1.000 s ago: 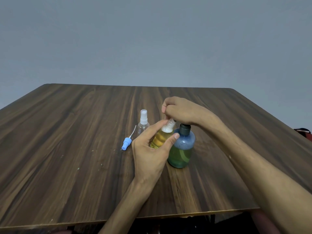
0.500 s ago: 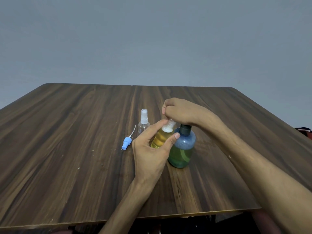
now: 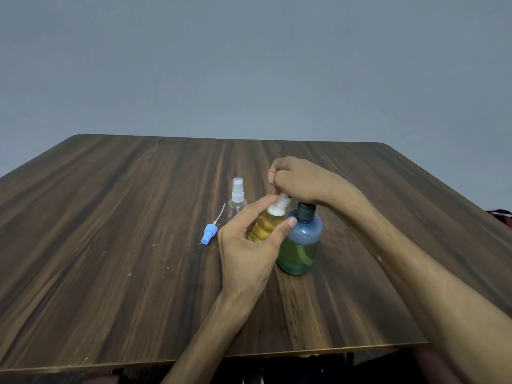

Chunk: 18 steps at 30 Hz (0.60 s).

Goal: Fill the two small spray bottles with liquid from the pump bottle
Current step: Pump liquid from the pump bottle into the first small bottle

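Your left hand [image 3: 249, 253] comes up from the near edge of the table [image 3: 110, 273], thumb and fingers wrapped around a small spray bottle [image 3: 266, 225] with its cap off. The thumb tip presses on the side facing the pump bottle; the index finger curls over the far side near the neck. That small bottle is tilted, its neck leaning away from you and to the right, and it holds yellow liquid with white foam at the shoulder.

Just to its right, touching or nearly so, the pump bottle [image 3: 300, 242] stands upright on the table: blue-tinted, greenish liquid in the lower half, dark collar on top.

Your right hand [image 3: 299, 181] sits over the pump bottle's top, fingers curled down together onto the pump head, which is hidden beneath them. Whether the spout is inside the small bottle's neck cannot be told, though the two meet right under your fingertips.

Left of your left hand, a blue sprayer cap [image 3: 208, 235] lies on its side, its thin white tube pointing away from you.

Beyond it stands the second spray bottle [image 3: 237, 205], clear, upright, white sprayer on.
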Each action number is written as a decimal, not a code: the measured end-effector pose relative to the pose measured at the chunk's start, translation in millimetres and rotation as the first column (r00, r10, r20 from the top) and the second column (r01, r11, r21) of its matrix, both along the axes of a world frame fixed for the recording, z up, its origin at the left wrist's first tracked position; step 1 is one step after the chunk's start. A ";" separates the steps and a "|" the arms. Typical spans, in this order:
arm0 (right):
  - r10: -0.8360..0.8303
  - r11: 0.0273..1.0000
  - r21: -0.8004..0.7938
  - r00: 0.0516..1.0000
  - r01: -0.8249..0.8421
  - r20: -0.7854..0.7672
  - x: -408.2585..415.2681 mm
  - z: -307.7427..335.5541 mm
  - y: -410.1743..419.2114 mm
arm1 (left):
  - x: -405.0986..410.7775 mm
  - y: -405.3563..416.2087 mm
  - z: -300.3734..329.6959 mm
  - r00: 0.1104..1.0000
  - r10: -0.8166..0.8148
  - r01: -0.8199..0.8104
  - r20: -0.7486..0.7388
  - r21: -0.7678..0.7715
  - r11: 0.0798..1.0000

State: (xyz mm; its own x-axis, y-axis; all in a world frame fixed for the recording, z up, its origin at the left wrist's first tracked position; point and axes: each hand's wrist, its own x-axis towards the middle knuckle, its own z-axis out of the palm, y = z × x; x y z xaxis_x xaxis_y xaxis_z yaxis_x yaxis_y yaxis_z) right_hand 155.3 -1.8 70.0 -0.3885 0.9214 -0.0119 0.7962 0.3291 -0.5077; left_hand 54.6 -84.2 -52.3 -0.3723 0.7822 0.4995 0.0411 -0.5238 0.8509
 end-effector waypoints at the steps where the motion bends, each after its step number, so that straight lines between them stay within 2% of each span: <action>1: -0.009 1.000 -0.005 1.000 0.009 0.015 -0.4 -2.3 0.0 | -0.4 -0.3 -0.4 1.000 0.002 -0.002 -0.004 0.001 1.000; 3: -0.013 1.000 0.005 1.000 0.013 -0.002 0.0 -3.8 -0.1 | -0.7 -0.5 -0.8 1.000 0.008 -0.007 -0.008 0.004 1.000; 6: -0.008 0.999 -0.048 0.961 -0.006 -0.276 1.8 -3.8 -1.1 | -1.7 -1.7 0.7 0.999 -0.026 0.026 0.020 -0.009 1.000; 8: -0.014 0.999 -0.053 0.892 -0.011 -0.453 3.2 -4.1 -1.1 | -1.7 -4.0 2.9 0.997 -0.060 0.061 0.051 -0.023 0.998; 12: -0.051 0.994 0.040 0.760 0.101 -0.648 5.8 -5.7 -2.3 | -2.6 -4.8 5.1 0.992 -0.092 0.096 0.091 -0.045 0.994; 18: -0.029 0.961 0.130 0.554 0.245 -0.832 18.8 -7.8 -15.8 | -5.4 -5.7 7.3 0.989 -0.092 0.100 0.117 -0.063 0.993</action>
State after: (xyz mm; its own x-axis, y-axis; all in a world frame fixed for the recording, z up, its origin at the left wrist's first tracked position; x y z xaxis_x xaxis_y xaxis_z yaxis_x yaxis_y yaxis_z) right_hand 174.0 -17.6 62.2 0.0008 0.8996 0.4367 0.1181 0.4336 -0.8933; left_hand 49.2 -89.9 -45.0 -0.3451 0.8480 0.4022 -0.1054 -0.4608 0.8812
